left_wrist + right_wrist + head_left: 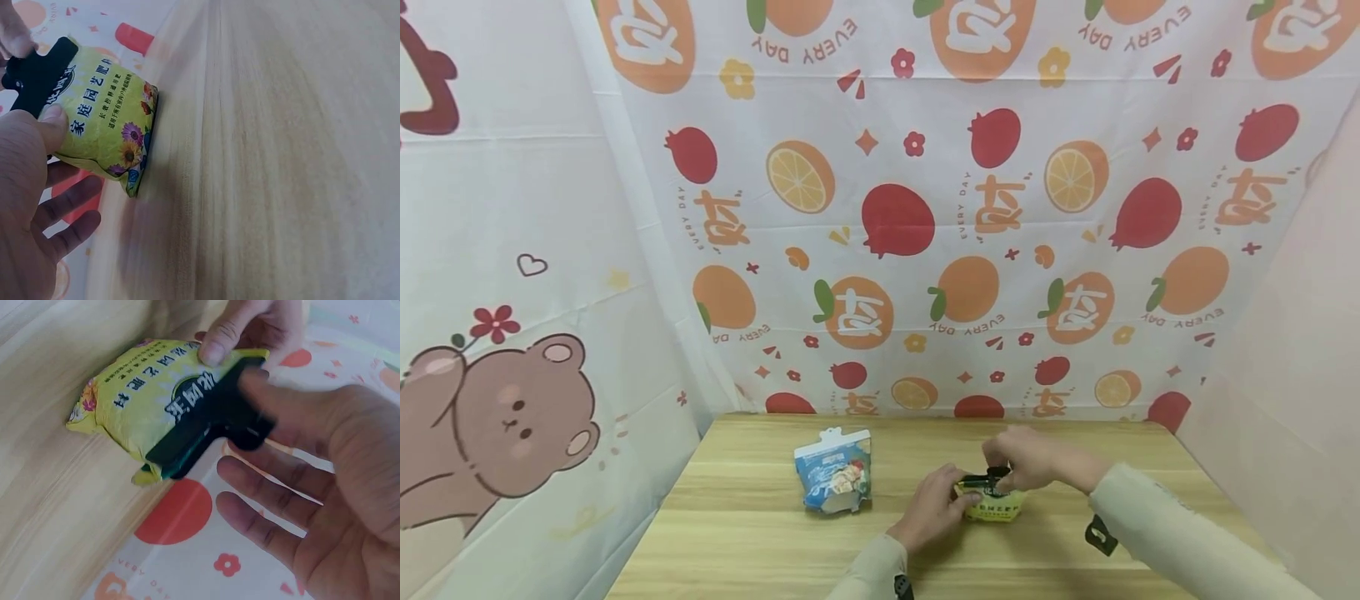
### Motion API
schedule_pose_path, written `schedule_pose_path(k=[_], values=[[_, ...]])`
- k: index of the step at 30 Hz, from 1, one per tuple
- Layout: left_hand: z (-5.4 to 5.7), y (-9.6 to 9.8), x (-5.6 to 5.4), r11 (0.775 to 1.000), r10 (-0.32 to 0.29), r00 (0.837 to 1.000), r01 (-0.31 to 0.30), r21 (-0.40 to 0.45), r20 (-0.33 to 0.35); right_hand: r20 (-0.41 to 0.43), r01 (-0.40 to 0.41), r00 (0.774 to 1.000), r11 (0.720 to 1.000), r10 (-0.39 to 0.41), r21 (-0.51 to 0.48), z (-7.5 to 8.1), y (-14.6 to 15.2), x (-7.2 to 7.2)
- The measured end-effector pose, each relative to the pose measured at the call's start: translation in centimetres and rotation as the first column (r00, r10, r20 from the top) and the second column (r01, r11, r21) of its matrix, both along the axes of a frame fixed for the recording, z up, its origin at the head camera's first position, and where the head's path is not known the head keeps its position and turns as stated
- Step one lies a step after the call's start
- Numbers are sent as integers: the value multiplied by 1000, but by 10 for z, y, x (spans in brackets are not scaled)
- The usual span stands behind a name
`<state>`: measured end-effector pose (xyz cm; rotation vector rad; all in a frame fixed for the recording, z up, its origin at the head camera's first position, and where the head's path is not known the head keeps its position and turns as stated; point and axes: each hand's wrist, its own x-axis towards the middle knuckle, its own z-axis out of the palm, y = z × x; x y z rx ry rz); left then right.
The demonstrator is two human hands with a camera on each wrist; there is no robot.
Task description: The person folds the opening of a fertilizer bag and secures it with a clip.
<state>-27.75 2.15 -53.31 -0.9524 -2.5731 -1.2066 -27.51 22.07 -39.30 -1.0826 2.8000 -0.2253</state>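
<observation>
A yellow fertilizer bag (pixel 994 510) with printed flowers and lettering stands on the wooden table at the right of centre. Across its top edge lies a black bag clip (pixel 209 425). My left hand (pixel 931 510) pinches the bag's upper left side, its thumb on the printed front and the other fingers behind. From the other side, my right hand (pixel 1037 458) grips the clip's handle between thumb and index finger, its remaining fingers spread loosely in the right wrist view. The left wrist view shows the bag (pixel 109 115) tilted, with the clip (pixel 40 72) beside my left thumb.
A blue bag (pixel 837 479) closed by a white clip (pixel 832 442) sits to the left on the wooden table (pixel 737 517). Fruit-patterned cloth (pixel 895 275) hangs behind the table, and a bear-printed cloth (pixel 527 417) hangs at the left.
</observation>
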Motion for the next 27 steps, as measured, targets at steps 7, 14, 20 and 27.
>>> schedule_pose_path(k=[7,14,20,27], values=[[1,0,-1,1000,-1,1000,1,-1,10,-12,48,999,993,-49,-106,5,28,-9],[1,1,0,999,-12,999,13,-30,41,60,123,991,983,-116,-134,-9,58,-3],[2,1,3,1000,-5,997,7,-26,76,80,135,989,986,-128,-97,-31,68,6],[7,4,6,998,41,999,-42,-53,-17,47,140,990,978,-134,-153,-50,77,7]])
